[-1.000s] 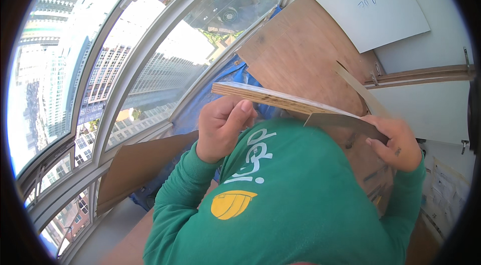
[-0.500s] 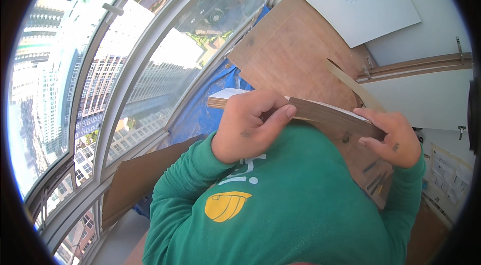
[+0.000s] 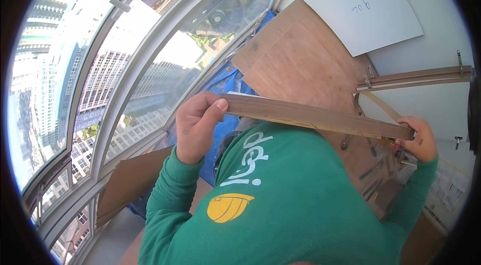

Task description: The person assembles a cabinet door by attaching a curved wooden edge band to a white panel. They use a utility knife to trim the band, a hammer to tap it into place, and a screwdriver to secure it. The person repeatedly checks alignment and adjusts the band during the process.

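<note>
Holding a long wooden strip level across mid-frame, the left hand pinches its left end and the right hand clasps the right end; next likely calls for steady, even support.

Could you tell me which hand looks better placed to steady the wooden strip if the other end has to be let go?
Probably the left hand: its fingers wrap around the wooden strip, thumb on top. The right hand only pinches the far end.
</note>
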### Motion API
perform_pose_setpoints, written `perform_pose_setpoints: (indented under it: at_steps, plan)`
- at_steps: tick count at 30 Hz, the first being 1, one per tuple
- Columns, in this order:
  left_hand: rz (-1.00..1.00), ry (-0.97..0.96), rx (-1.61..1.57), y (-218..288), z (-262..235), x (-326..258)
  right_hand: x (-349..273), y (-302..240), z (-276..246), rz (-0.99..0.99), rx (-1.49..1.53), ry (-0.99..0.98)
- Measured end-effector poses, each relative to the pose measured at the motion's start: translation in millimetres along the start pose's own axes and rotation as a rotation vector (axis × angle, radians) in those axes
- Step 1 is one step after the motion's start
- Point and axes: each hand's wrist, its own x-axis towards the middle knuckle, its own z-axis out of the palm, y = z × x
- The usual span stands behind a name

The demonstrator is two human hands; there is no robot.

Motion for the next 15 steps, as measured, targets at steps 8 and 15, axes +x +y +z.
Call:
perform_pose_setpoints:
  at_steps: [8, 15]
  plan:
    - [-0.053, 0.039, 0.112, -9, -15, -13, -15, -55, -25, 0.111, 0.302, -0.19]
    - [-0.125, 0.076, 0.026, -20, -17, -27, -22, -77, -12, 0.099, 0.274, -0.198]
